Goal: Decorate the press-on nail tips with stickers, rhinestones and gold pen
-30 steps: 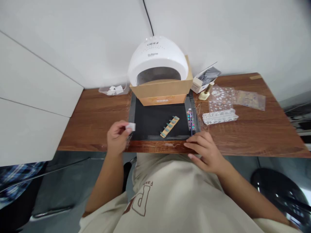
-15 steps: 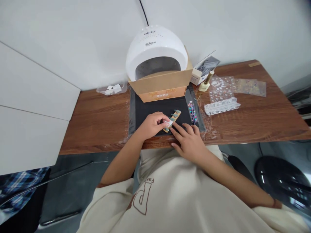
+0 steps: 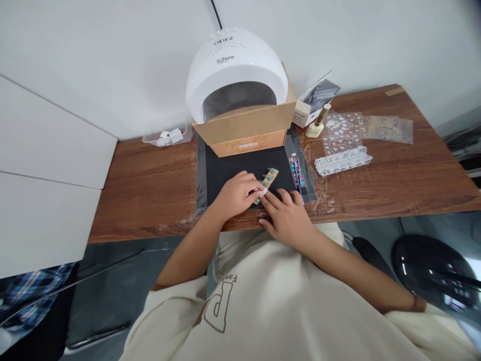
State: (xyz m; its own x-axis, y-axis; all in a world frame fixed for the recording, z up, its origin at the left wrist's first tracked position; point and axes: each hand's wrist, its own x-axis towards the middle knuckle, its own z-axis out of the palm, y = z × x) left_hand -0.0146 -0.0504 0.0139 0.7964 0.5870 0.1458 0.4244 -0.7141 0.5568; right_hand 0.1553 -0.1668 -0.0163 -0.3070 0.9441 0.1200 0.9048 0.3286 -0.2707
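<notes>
At the left of the tabletop [image 3: 139,188], a clear tray [image 3: 149,141] holds white pieces [image 3: 175,135]. Bare wood runs between it and the dark mat [image 3: 221,173], which extends left of the strip. The left hand [image 3: 235,195] is nearly closed, pinching a small white piece [image 3: 264,191] over the yellowish strip [image 3: 272,176], which bears teal pieces and lies slantwise near the mat's front edge. The lamp [image 3: 236,65] and cardboard box [image 3: 248,125] limit reach behind. The right hand [image 3: 291,218] is loosely open, fingers spread, fingertips beside the white piece; whether they press the strip is unclear. Handling here seems to call for a steady strip and light finger pressure. Farther right, the glittery strip [image 3: 293,168], bottle [image 3: 314,130] and clear case [image 3: 343,161] narrow sideways room; the tabletop's front edge lies just below the hands.
</notes>
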